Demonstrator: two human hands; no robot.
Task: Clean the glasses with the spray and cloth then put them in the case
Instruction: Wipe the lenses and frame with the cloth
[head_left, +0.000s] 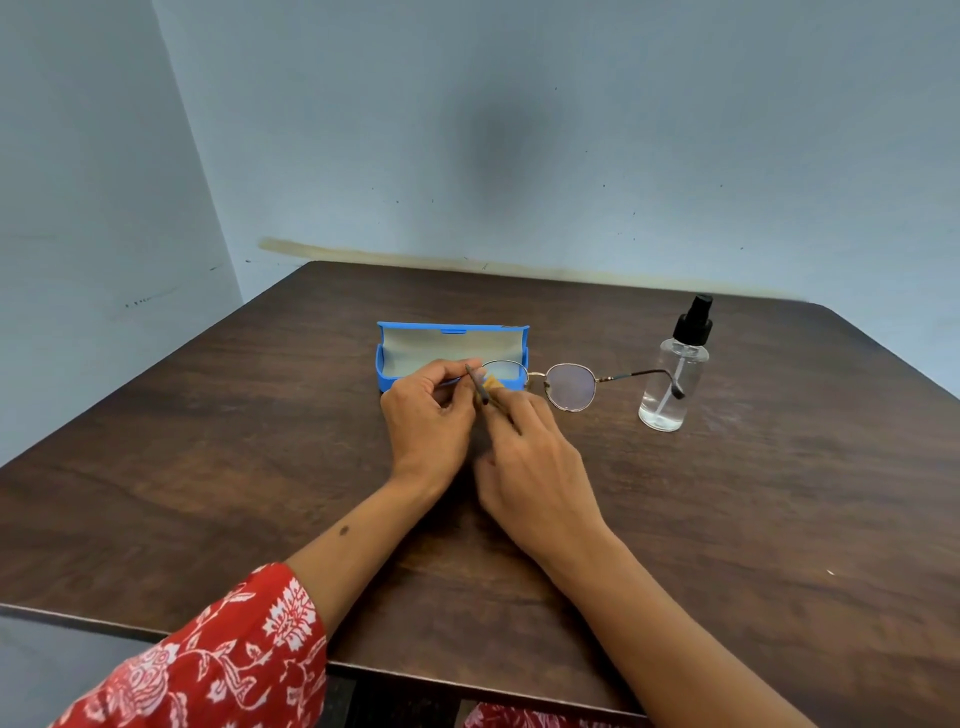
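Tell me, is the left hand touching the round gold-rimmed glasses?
Touching: the head view shows the left hand pinching the round gold-rimmed glasses by one temple arm.

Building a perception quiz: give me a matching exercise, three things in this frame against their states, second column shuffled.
1. blue glasses case
2. clear spray bottle with black pump
3. gold round-framed glasses

A. held above the table in both hands
B. lying open, pale lining showing
C. standing upright on the right, untouched

Pairs: 1-B, 2-C, 3-A

Both hands' grip on glasses (569, 385) and yellow cloth (492, 383), open blue case (410, 358) behind, spray bottle (672, 374) right
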